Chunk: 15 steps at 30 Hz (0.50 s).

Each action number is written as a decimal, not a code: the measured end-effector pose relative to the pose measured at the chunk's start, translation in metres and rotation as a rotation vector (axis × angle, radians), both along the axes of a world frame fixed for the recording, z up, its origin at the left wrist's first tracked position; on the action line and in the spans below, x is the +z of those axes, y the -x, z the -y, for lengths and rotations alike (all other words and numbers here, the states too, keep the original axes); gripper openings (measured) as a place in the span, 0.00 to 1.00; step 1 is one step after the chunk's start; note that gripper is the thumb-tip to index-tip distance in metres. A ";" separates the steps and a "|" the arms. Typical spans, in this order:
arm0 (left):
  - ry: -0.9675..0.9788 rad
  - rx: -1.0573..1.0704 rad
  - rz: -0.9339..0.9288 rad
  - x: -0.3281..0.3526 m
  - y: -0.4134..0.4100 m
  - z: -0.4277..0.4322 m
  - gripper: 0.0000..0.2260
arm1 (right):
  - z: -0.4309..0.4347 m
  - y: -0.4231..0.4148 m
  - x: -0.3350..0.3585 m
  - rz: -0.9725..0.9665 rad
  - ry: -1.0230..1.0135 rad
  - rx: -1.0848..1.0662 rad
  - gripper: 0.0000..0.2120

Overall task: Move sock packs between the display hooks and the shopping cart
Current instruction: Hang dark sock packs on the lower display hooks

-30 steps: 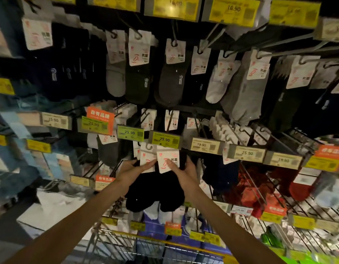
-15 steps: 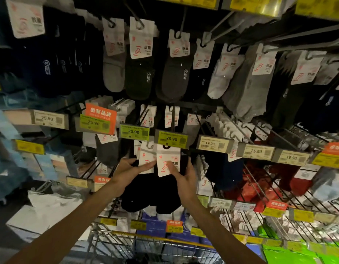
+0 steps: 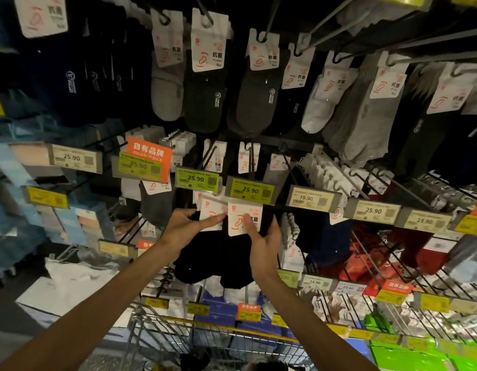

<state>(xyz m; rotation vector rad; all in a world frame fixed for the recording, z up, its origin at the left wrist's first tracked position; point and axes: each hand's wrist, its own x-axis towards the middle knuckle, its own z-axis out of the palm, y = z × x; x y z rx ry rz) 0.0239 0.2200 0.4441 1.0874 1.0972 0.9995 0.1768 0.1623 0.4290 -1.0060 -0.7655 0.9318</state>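
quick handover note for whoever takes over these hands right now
Left hand: fingers straight across the card of the left black sock pack; a pinch can't be confirmed.
Right hand: one digit on the card of the right black sock pack; same doubt.
Both packs are just under the 25.90 price tags; card tops hidden, so on or off the hooks is unclear.
Shopping cart below, contents too dark to read.
Left to do: seat or free these packs.

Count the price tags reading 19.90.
2: one 19.90 tag just right of the rightmost green 25.90 tag, another farther right, past a pale 25.90 tag. Blurred lower tags may hide more.
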 end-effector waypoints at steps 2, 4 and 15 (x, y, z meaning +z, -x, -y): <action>-0.009 -0.005 -0.006 0.000 0.000 0.001 0.13 | 0.000 -0.001 0.000 -0.022 0.005 0.004 0.18; -0.011 -0.005 -0.007 0.001 -0.001 0.002 0.13 | 0.001 -0.002 0.002 -0.027 -0.001 -0.008 0.17; -0.011 0.008 -0.082 -0.005 -0.003 0.001 0.08 | 0.008 -0.008 0.022 0.210 -0.053 -0.004 0.13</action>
